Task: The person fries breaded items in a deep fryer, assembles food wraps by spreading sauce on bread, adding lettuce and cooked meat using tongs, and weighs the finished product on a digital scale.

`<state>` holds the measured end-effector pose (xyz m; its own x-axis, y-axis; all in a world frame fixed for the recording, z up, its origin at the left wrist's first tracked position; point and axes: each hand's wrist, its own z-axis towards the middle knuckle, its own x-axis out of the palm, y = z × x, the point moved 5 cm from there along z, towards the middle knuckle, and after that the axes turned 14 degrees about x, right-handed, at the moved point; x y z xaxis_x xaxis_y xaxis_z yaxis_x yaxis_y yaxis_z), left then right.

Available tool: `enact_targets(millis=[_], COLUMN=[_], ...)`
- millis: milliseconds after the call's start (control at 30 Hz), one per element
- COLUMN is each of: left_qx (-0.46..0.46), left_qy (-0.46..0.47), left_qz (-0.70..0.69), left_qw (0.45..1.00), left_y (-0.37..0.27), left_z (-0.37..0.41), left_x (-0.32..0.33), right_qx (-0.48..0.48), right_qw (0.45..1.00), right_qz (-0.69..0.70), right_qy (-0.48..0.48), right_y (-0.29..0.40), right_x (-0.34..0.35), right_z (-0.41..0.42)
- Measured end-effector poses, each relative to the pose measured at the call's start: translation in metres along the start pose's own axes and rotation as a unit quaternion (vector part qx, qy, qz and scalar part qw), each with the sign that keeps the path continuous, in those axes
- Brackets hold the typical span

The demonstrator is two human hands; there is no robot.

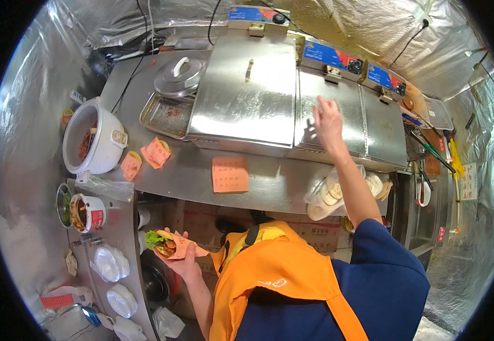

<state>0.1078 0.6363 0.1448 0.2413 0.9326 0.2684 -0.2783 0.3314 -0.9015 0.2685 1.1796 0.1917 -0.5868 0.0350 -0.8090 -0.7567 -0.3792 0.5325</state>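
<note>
My left hand holds a filled flatbread in a printed orange paper sleeve. Green lettuce and brown meat pieces stick out of its left end. My right hand reaches over the middle steel griddle lid, fingers apart and nothing in them. Whether it touches the lid cannot be told. Below my right forearm lies a clear plastic bag of pale flatbreads. A stack of orange paper sleeves rests on the steel counter before me.
Two wrapped breads lie by a white cooker containing meat. Behind them are a wire-mesh tray and a round metal lid. A sauce tub stands on the left side counter, with tongs at far right.
</note>
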Motion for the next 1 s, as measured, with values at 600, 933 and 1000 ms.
enact_targets(millis=[600,933,1000], left_qx=[0.016,-0.01,-0.053], left_qy=[-0.132,-0.154,-0.215], left_qz=[0.229,0.319,0.246], left_qw=[0.964,0.935,0.944], left_y=[-0.05,-0.052,-0.033], left_z=[0.135,0.213,0.218], left_x=[-0.306,-0.402,-0.411], right_qx=[-0.512,-0.498,-0.482], right_qw=[0.702,0.849,0.871], right_qz=[0.126,0.11,-0.055], right_qy=[0.479,0.138,0.08], right_y=[0.502,0.678,0.69], right_x=[0.248,0.335,0.362], right_z=[-0.423,-0.273,-0.22])
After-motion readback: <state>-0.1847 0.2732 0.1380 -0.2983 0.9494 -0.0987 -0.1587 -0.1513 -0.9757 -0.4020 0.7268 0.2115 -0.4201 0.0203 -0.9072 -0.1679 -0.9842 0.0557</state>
